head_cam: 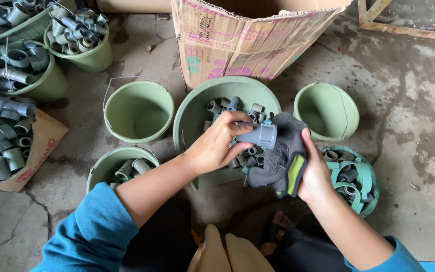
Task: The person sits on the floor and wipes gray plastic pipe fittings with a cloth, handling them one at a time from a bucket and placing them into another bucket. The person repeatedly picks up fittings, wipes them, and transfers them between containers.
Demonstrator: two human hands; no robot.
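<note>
Green plastic buckets are ringing me: an empty green bucket point(138, 112) on the left, another empty one point(327, 110) on the right, and a cardboard box point(242, 38) ahead. My left hand point(212, 146) is curling its fingers around a grey plastic pipe fitting point(259, 134) above the wide green basin of fittings point(197, 108). My right hand point(312, 168) is gripping a dark grey rag point(282, 153), pressing it against the fitting.

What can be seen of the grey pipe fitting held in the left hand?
The grey pipe fitting is a short plastic-looking reducer: a wide collar at its right end, tapering to a narrower tube toward the left. It lies roughly level above the large green basin. The left hand grips its narrow end with fingers and thumb. The collar end meets the dark grey cloth held by the right hand. Its bore is not visible.
</note>
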